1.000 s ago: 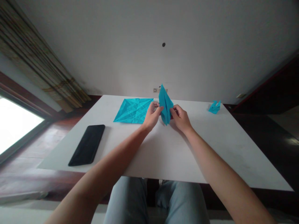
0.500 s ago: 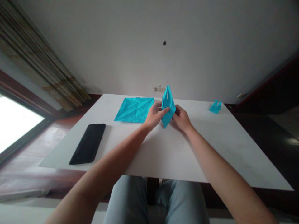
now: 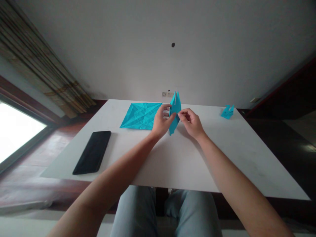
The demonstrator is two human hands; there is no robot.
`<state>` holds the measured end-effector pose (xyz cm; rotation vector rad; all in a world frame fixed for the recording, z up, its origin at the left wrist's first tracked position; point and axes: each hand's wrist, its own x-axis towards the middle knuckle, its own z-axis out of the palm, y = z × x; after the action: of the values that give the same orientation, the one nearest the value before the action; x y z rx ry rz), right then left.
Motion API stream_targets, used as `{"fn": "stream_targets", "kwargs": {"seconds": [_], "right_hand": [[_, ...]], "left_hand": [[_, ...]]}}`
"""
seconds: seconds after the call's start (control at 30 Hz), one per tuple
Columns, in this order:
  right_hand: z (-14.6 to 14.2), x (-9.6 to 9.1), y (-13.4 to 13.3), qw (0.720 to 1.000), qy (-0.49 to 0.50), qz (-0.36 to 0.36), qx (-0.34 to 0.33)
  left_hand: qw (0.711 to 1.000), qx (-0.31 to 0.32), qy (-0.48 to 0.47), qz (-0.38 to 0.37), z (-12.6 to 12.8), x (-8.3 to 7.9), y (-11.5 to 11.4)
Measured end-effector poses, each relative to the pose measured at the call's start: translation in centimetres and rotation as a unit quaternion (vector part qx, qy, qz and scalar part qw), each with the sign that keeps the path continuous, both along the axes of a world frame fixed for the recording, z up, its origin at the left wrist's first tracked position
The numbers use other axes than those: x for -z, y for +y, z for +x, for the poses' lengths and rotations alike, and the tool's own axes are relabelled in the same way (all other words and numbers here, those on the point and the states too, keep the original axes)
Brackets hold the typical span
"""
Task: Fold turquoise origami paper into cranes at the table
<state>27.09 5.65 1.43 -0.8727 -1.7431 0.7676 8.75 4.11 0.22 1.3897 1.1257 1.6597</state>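
Observation:
A folded piece of blue origami paper [image 3: 175,107] stands upright above the table, its two narrow points up and a slit between them. My left hand [image 3: 161,121] grips it from the left, thumb across the near face and fingers behind. On its right edge, my right hand [image 3: 192,123] pinches the paper between thumb and forefinger. Behind my left hand, a creased blue paper sheet [image 3: 140,117] lies flat on the table, partly covered by that hand. A small folded blue paper crane [image 3: 227,112] sits near the far right corner.
The white table [image 3: 158,164] has its near edge just above my knees. A black phone [image 3: 92,152] lies at the left. Behind the table rises a grey wall with a power socket [image 3: 169,94]; a curtain [image 3: 44,62] hangs at the left.
The folded paper has turned to a narrower angle and shifted slightly left. My right hand has moved from behind its edge to pinch the edge in plain view.

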Motion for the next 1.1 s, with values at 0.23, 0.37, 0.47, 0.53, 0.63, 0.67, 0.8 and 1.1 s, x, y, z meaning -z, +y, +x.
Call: {"fn": "stream_targets", "kwargs": {"seconds": [0.23, 0.37, 0.47, 0.53, 0.63, 0.67, 0.8, 1.1], "right_hand": [[-0.1, 0.1, 0.4, 0.999, 0.01, -0.042, 0.019], [0.1, 0.4, 0.7, 1.0, 0.007, -0.019, 0.021], [0.2, 0.8, 0.9, 1.0, 0.007, 0.004, 0.019], [0.3, 1.1, 1.0, 0.999, 0.014, 0.018, 0.023], [0.3, 1.1, 1.0, 0.999, 0.014, 0.039, 0.023], [0.3, 1.0, 0.9, 0.999, 0.009, 0.047, 0.024], [0.4, 0.7, 1.0, 0.996, -0.017, 0.071, 0.046], [0.7, 1.2, 1.6, 0.996, -0.014, 0.033, 0.077]], "left_hand": [[0.997, 0.077, -0.011, -0.016, 0.4, -0.2, -0.5], [0.995, 0.085, -0.022, -0.044, 0.4, -0.2, -0.5], [0.997, 0.063, -0.024, -0.05, 0.4, -0.3, -0.4], [0.997, 0.059, -0.021, -0.047, 0.4, -0.2, -0.4], [0.996, 0.066, -0.021, -0.047, 0.4, -0.1, -0.4], [0.996, 0.069, -0.025, -0.046, 0.4, 0.0, -0.3], [0.997, 0.065, -0.04, -0.014, 0.6, 0.3, 0.0], [0.998, 0.027, -0.033, 0.041, 0.3, 0.6, 0.5]]}}
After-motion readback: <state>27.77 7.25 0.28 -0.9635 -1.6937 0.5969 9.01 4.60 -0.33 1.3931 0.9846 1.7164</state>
